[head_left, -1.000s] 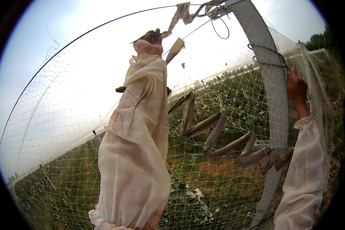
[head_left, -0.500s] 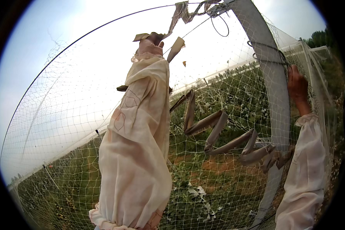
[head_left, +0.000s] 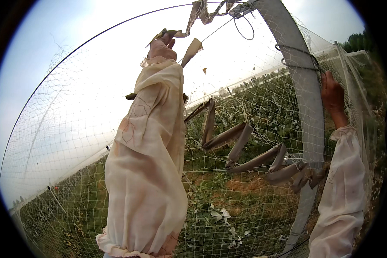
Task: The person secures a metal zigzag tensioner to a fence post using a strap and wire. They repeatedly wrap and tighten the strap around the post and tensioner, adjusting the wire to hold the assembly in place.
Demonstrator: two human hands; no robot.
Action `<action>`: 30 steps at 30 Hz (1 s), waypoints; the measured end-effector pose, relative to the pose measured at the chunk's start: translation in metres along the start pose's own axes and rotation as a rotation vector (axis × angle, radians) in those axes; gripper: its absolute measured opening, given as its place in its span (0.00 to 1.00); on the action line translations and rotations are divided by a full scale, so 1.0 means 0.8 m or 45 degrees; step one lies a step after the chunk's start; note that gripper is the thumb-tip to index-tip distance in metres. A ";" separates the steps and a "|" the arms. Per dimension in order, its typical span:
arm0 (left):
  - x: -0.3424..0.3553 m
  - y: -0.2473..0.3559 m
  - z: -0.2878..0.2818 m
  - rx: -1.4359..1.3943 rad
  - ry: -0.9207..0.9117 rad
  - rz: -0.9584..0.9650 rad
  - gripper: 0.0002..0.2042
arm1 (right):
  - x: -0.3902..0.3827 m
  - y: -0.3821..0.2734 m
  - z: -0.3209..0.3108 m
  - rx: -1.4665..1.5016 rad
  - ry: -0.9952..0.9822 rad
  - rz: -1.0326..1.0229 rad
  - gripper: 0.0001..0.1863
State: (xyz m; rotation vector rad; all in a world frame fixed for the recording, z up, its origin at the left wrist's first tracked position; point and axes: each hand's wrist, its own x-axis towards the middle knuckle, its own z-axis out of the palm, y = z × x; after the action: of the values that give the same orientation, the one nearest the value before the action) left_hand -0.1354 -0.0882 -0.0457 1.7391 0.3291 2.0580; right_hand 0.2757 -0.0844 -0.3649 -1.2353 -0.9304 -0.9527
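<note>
My left hand is raised high at the upper middle, its fingers closed on a flat brown strip. The strip runs from there toward the top of the post. A creased zigzag length of similar strip hangs along the netting, down to the grey post. To the post's right, my right hand is closed beside the dark wire looped round it. What its fingers hold is hidden. Pale loose sleeves cover both forearms.
A thin dark line arches along the net's upper edge. A wire loop hangs by the post's top. Behind the net grow leafy green plants on brownish ground. More pale netting stands to the right.
My left hand has shifted slightly left and its wrist has turned, with the strip still in its fingers. My right hand stays by the post.
</note>
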 end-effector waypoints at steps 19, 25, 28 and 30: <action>0.022 0.010 0.003 -0.033 0.114 -0.014 0.07 | 0.007 0.000 0.005 0.020 0.028 -0.020 0.14; 0.012 0.010 0.004 -0.090 0.167 -0.003 0.08 | 0.006 -0.006 0.001 0.014 0.053 -0.011 0.14; 0.007 0.009 0.009 -0.213 0.204 -0.032 0.08 | 0.005 -0.005 -0.001 0.012 0.041 0.005 0.14; 0.016 0.004 0.000 -0.471 0.215 -0.068 0.10 | 0.006 -0.006 -0.001 0.015 0.027 0.009 0.14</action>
State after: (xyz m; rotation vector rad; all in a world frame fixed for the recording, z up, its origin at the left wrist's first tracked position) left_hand -0.1375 -0.0854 -0.0328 1.3295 0.0373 2.0748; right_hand 0.2729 -0.0858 -0.3587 -1.2153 -0.9129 -0.9516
